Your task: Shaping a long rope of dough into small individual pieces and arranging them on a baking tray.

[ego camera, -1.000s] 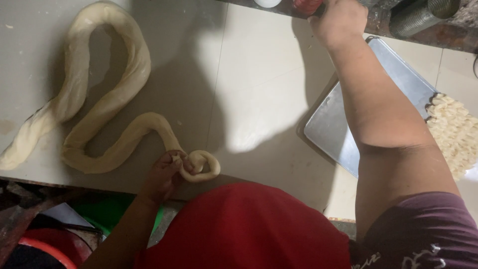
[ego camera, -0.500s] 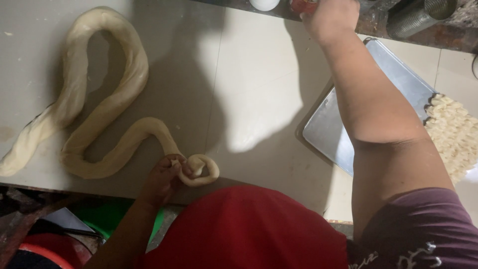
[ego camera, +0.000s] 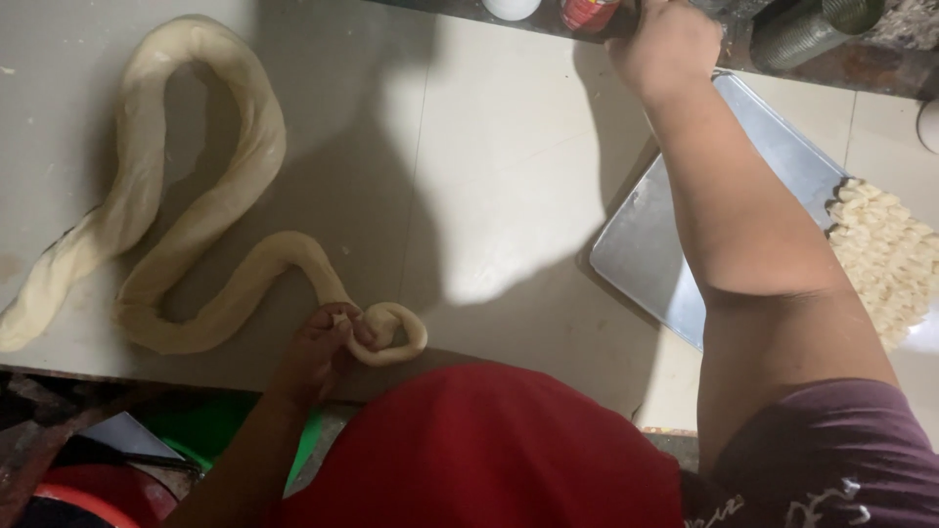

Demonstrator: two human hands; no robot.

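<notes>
Left hand pinches the curled end of the dough rope at 7 o'clock on the table. Right hand, at 1 o'clock, grips a red container. Best to pinch lightly so the rope keeps even thickness.

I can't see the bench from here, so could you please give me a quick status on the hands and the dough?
Left hand pinching dough rope at its curled end. Right hand gripping red bottle at far edge. Metal tray under right arm.

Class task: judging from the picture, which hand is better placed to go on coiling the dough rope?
Left. The left hand already pinches the long pale dough rope at its coiled end; the right hand is far off, at the table's back edge.
</notes>
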